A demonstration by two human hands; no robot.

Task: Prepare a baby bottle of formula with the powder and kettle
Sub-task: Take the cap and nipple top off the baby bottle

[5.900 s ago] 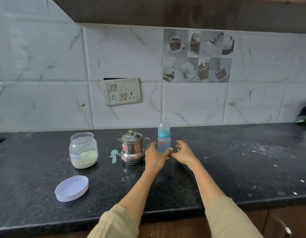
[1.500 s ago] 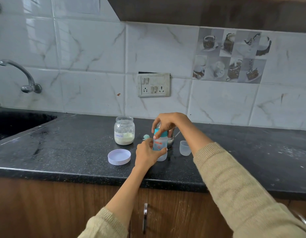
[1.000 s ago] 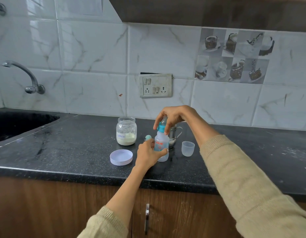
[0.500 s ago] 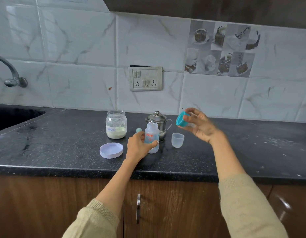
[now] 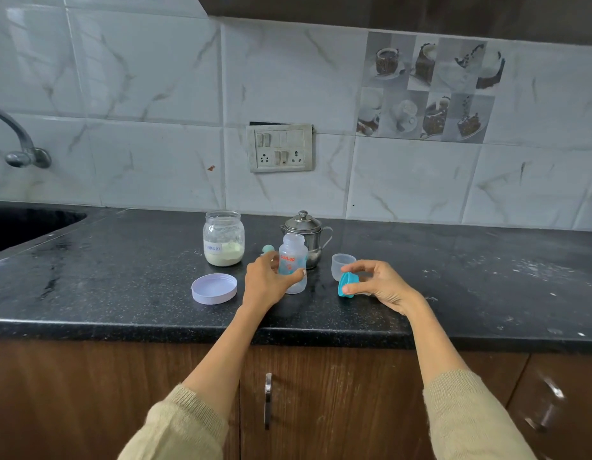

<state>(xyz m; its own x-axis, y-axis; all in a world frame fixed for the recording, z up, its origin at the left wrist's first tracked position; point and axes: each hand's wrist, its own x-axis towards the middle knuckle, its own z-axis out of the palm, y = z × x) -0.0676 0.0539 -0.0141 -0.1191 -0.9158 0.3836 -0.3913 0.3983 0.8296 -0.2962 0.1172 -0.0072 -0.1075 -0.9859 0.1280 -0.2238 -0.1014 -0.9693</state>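
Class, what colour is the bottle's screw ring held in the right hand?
Teal blue screw ring, best seen in the head view.

black counter (image 5: 128, 280) | powder jar (image 5: 223, 239) | white lid (image 5: 214, 288) | kettle (image 5: 305, 234) | open bottle (image 5: 292, 263) | clear cap (image 5: 343, 265)

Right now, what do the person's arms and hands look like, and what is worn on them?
Both arms wear beige knitted sleeves with ribbed cuffs, left sleeve and right sleeve, pushed up so the forearms are bare. The left hand and right hand are bare: no gloves, rings, watch or bracelet visible. The fingers look slender.
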